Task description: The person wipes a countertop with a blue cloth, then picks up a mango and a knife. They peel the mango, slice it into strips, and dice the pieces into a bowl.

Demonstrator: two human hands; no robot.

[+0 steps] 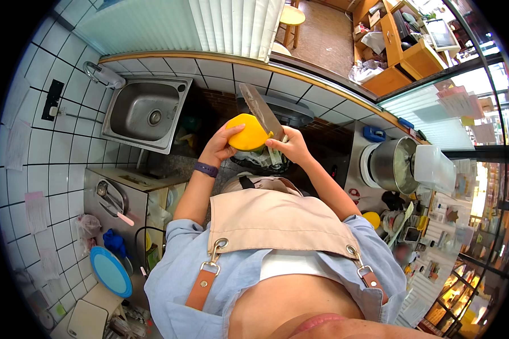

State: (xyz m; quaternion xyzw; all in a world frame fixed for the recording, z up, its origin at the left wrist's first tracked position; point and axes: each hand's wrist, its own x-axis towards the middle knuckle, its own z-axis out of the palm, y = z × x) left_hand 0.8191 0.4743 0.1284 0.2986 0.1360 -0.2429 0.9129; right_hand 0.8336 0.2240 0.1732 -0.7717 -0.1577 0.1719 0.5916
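My left hand (221,145) is closed around a smooth yellow fruit (248,132), its kind unclear, with the thumb lying on top. A wide-bladed knife (261,109) is held in my right hand (292,146); most of its handle is hidden by the fingers. The blade points up and away, its lower part beside the fruit's right side. My right thumb reaches to the small stem end of the fruit. Below both hands is a bin lined with a black bag (275,167), with pale and green scraps inside.
A steel sink (142,111) with a tap is at the upper left. Utensils lie in a dish (110,197) on the left steel counter. To the right stand a steel pot (393,165) and a white plastic container (434,168). A tiled ledge runs across the far side.
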